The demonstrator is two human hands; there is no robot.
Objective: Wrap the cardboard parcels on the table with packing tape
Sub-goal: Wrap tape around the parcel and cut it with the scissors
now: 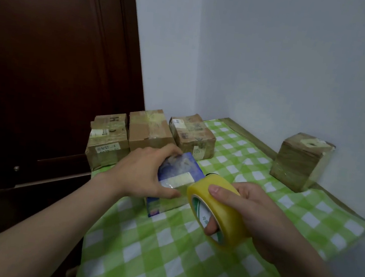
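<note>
A small blue parcel [178,174] with a pale label lies on the green-and-white checked tablecloth [162,258]. My left hand [143,172] grips its left side, thumb pressed on the near edge where clear tape shows. My right hand [252,213] holds a roll of yellowish packing tape [214,211], fingers through its core, right beside the parcel's near right corner. A strip of tape appears to run from the roll onto the parcel.
Three taped cardboard boxes stand in a row at the table's far left: one [106,139], a second [149,130], a third [192,136]. Another box [300,161] stands against the right wall. A dark wooden door [49,53] is to the left.
</note>
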